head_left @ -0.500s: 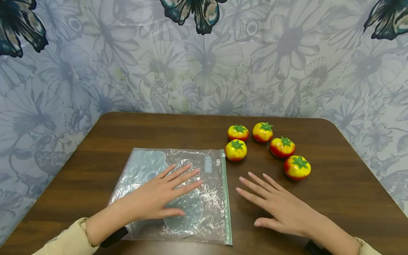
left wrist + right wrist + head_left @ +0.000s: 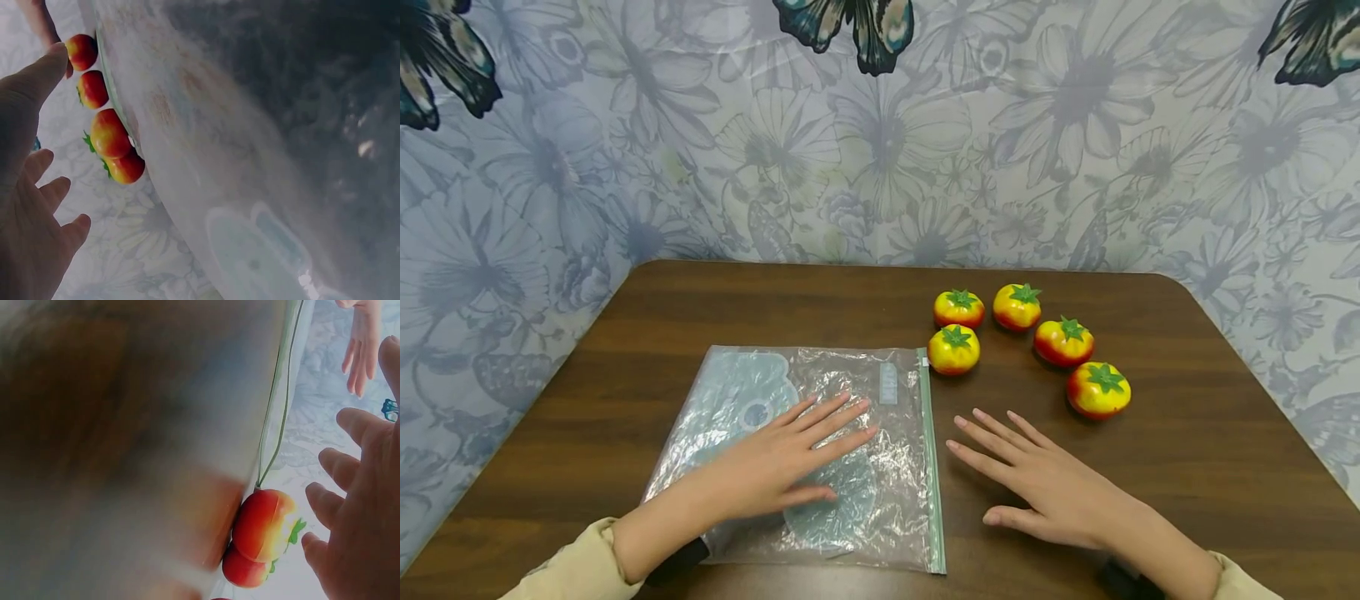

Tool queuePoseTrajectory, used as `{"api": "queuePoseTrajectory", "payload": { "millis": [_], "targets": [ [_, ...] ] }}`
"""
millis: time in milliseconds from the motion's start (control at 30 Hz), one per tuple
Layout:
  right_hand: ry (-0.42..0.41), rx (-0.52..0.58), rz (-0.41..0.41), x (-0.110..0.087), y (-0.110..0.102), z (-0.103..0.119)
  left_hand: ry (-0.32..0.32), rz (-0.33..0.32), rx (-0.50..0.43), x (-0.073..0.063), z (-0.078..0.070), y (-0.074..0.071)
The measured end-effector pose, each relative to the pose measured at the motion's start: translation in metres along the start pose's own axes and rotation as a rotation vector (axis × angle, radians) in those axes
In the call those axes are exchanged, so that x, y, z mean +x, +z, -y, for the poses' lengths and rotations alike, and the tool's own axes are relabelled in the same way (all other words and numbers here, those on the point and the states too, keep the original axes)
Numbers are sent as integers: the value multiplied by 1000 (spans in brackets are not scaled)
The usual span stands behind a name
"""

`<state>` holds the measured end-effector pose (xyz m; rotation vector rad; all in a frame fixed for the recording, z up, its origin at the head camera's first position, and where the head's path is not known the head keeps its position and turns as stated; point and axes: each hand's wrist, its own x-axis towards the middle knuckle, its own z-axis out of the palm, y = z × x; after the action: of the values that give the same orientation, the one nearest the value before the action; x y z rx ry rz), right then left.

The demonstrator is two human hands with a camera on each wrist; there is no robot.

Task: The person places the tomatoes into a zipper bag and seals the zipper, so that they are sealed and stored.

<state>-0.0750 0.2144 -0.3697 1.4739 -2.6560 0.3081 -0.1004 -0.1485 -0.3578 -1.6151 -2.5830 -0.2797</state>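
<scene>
A clear plastic zip bag (image 2: 898, 500) with pale blue printed shapes lies flat on the table, its green zip edge (image 2: 934, 492) facing right. Over the bag, palm down, is my left hand (image 2: 771, 467), fingers straight and spread; in the left wrist view there is a gap between hand and bag. My right hand (image 2: 1048, 492) hovers over the table just right of the zip edge, fingers extended and holding nothing. Several red-and-yellow tomato-like fruits with green leaf tops sit beyond it, the nearest fruit (image 2: 1098, 390) at the right and another fruit (image 2: 954, 350) beside the bag's far corner.
The brown wooden table (image 2: 550, 467) has rounded far corners. Behind it stands a wall (image 2: 887, 167) covered in grey-blue flowers, with dark butterfly shapes (image 2: 857, 33) near the top. Each wrist carries a dark strap, partly hidden.
My right hand has shifted slightly left, toward the zip edge. The left hand stays almost in place over the bag. The bag and fruits lie as before; the head view has tilted a little.
</scene>
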Motion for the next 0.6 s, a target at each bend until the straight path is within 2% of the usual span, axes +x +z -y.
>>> {"api": "queuePoseTrajectory", "payload": {
  "millis": [200,433,600],
  "targets": [
    [29,28,66,3,5,2,1,-11,-36,-1,-1,7],
    [5,41,84,10,8,5,-16,48,-100,-2,-3,10],
    [-14,56,122,18,12,8,-21,64,-111,-2,-1,12]
  ]
}}
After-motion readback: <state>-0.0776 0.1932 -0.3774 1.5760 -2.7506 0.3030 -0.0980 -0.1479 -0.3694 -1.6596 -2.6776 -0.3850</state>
